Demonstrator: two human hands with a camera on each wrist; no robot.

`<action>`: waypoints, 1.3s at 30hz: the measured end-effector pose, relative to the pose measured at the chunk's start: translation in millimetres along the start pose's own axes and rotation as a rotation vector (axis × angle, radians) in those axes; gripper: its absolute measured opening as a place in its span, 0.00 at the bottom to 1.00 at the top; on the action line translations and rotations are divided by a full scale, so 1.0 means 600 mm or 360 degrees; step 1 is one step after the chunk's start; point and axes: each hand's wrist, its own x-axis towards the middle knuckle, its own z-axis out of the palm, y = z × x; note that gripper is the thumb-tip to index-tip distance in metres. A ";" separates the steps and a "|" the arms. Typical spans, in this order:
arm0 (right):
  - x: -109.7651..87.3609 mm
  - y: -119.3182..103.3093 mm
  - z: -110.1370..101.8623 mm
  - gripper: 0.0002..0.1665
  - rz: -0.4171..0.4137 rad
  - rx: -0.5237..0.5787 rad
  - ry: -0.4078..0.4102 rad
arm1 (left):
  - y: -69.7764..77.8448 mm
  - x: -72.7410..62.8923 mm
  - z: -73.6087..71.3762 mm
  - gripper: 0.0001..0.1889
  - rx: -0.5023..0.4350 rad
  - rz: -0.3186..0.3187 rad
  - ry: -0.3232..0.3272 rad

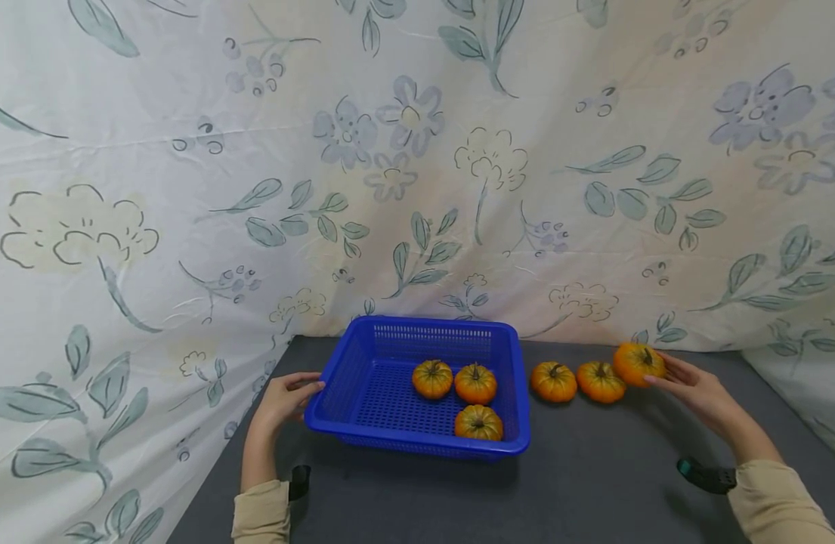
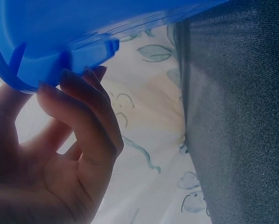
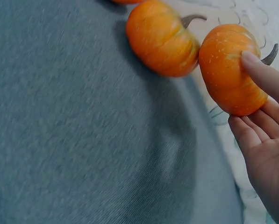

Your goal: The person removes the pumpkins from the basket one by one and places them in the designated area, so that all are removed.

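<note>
A blue plastic basket [image 1: 403, 440] sits at mid-table, with three small orange pumpkins [image 1: 476, 384] in its right half. At its left side, my left hand [image 1: 279, 402] grips the rim; the left wrist view has curled fingers [image 2: 90, 116] under the basket's edge [image 2: 25, 86]. Over on the right, my right hand [image 1: 704, 393] holds another small pumpkin [image 1: 632, 364] between thumb and fingers. The right wrist view shows the thumb across that pumpkin's [image 3: 225, 70] side near its stem, with the fingers beneath.
Two more pumpkins, one beside the basket [image 1: 553, 382] and one next to the held pumpkin [image 1: 601, 383], rest on the dark grey tabletop [image 1: 580, 476]. A floral-patterned cloth [image 1: 417, 249] hangs behind the table and along both sides.
</note>
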 end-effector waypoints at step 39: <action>-0.012 0.031 -0.016 0.65 0.0216 -0.0091 0.0003 | 0.006 -0.003 -0.003 0.24 0.0017 0.0008 -0.0024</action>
